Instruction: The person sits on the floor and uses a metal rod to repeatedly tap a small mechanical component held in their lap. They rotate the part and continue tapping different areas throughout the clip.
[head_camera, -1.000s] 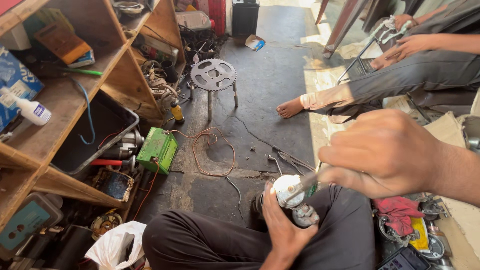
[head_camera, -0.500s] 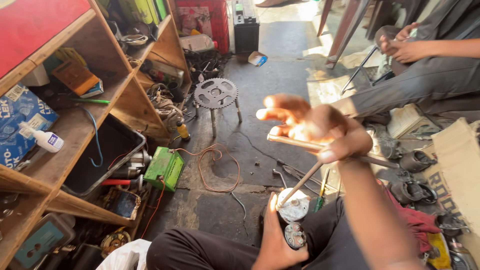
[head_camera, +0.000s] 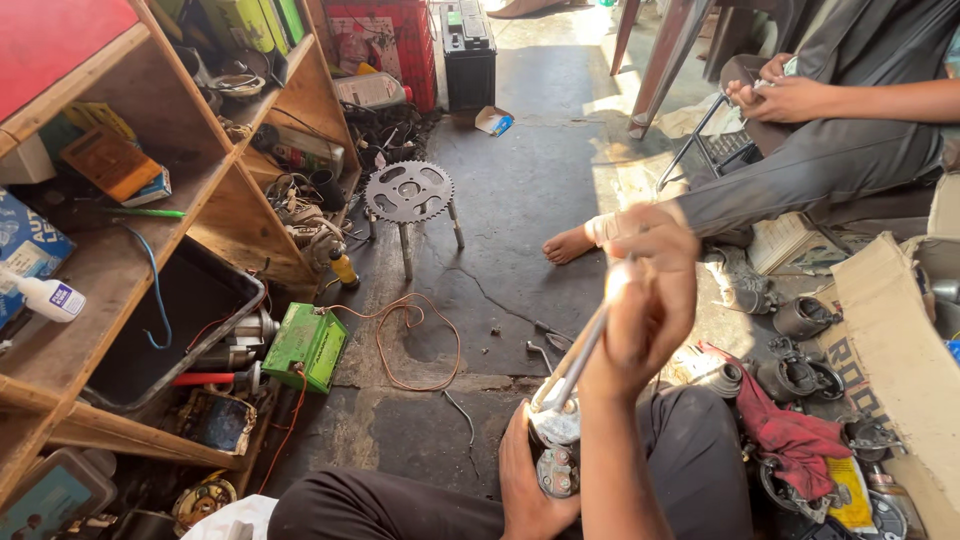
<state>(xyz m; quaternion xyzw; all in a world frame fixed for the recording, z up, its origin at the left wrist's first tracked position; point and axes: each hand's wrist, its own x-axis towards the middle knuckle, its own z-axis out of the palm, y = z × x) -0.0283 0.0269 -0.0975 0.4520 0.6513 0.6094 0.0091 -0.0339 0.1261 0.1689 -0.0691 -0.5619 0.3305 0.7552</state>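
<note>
Below: dark cracked concrete floor (head_camera: 520, 200) of a cluttered workshop; wooden shelves (head_camera: 230, 200) at left, green battery (head_camera: 305, 345) with copper wire, sprocket stool (head_camera: 408, 195), red rag (head_camera: 790, 435). Item: small metal motor part (head_camera: 555, 440), held over the lap, cupped by the left hand (head_camera: 525, 480), grip closed around it. Right hand (head_camera: 645, 300), motion-blurred, grip wrapped about a slim metal tool (head_camera: 580, 355); long axis diagonal, tip down-left onto the part, handle up-right. Another person's hands (head_camera: 780, 95) work apart, upper right.
</note>
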